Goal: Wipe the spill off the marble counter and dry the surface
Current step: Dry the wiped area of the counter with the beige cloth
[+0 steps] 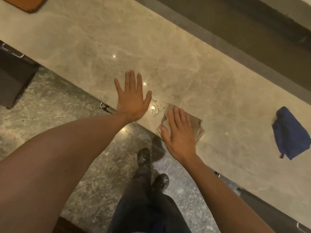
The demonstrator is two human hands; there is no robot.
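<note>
A beige marble counter [210, 91] runs diagonally across the view. A small clear spill [155, 107] glistens near its front edge, with fainter wet marks [154, 78] farther back. My right hand [178, 133] lies flat with fingers spread on a folded beige cloth [197, 126], pressing it on the counter just right of the spill. My left hand [132, 96] rests flat and empty on the counter just left of the spill, fingers apart.
A crumpled blue cloth [291, 133] lies on the counter to the right. An orange-brown board [28, 4] sits at the far left corner. A dark ledge [235, 31] borders the counter's back. Below are grey stone floor [58, 106], my legs and shoes [144, 157], and a dark cabinet [13, 78].
</note>
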